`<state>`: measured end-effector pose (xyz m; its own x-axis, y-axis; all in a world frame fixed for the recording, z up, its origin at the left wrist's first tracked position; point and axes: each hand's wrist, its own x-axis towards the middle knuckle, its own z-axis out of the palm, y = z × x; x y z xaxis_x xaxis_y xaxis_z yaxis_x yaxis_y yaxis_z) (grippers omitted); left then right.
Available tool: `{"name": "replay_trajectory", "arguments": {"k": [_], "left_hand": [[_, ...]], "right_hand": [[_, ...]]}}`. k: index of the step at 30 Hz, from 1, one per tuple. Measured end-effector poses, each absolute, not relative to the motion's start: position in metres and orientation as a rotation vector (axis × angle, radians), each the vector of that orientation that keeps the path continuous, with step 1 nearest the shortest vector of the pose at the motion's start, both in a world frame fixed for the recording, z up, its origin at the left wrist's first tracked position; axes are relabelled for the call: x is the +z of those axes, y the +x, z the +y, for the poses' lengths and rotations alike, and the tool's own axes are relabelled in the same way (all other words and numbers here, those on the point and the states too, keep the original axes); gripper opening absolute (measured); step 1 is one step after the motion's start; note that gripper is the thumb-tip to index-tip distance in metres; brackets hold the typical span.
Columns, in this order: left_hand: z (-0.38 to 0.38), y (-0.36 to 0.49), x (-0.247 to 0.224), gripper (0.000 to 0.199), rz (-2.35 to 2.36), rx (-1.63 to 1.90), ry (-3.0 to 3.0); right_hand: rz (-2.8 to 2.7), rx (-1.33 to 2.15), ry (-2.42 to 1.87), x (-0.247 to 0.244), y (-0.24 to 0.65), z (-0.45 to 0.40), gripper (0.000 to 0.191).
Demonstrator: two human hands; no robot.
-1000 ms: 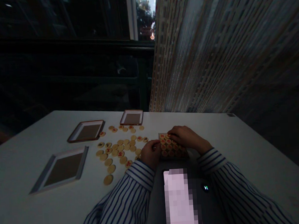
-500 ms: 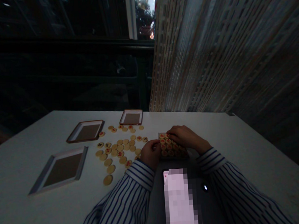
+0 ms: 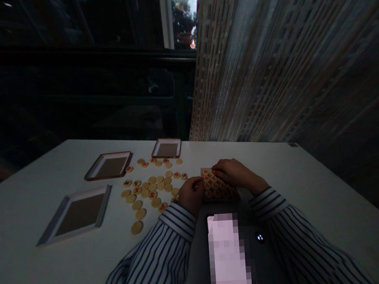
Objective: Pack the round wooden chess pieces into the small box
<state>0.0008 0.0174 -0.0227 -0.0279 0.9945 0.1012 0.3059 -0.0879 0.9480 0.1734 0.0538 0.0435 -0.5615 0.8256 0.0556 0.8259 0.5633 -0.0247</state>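
Rows of round wooden pieces with red characters fill a small box in front of me. My left hand is at the box's left edge, its fingers curled together; what they pinch, if anything, is too small to make out. From the right, my right hand reaches over the box with its fingertips on the pieces near the far edge, and it hides part of the rows. Several loose round pieces lie left of my left hand, most showing plain faces, some with red or black characters.
Three shallow trays or lids stand on the white table: one near left, one behind it, one at the back. A lit phone lies nearest me. Behind the table hangs a string curtain.
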Motion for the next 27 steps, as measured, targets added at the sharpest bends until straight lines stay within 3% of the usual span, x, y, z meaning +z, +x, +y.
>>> {"name": "replay_trajectory", "arguments": {"k": [27], "left_hand": [[0.017, 0.001, -0.024, 0.019, 1.431, 1.155, 1.483]], "right_hand": [[-2.635, -0.111, -1.514, 0.048, 0.189, 0.059, 0.032]]}}
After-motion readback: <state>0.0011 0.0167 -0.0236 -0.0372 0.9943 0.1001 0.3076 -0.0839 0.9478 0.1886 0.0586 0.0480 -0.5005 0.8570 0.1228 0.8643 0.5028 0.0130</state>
